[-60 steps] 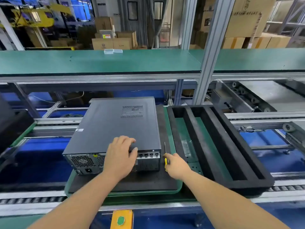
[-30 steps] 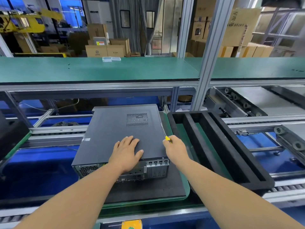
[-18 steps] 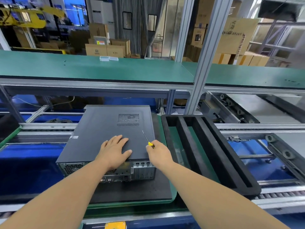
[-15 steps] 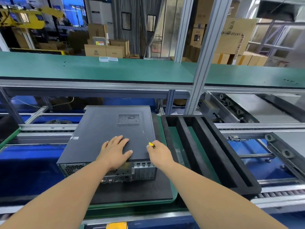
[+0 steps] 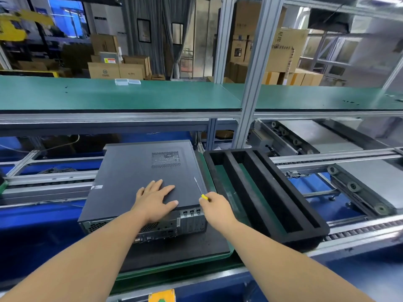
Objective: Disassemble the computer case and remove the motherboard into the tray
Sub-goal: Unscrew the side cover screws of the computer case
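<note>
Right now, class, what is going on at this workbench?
A person is starting to take apart a dark grey computer case that lies flat on a black mat over a green pallet on the conveyor line. The left hand rests flat on the side panel, near the rear edge. The right hand holds a small yellow-handled screwdriver by the case's near right corner. The panel is still on. The black foam tray to the right holds nothing yet.
</note>
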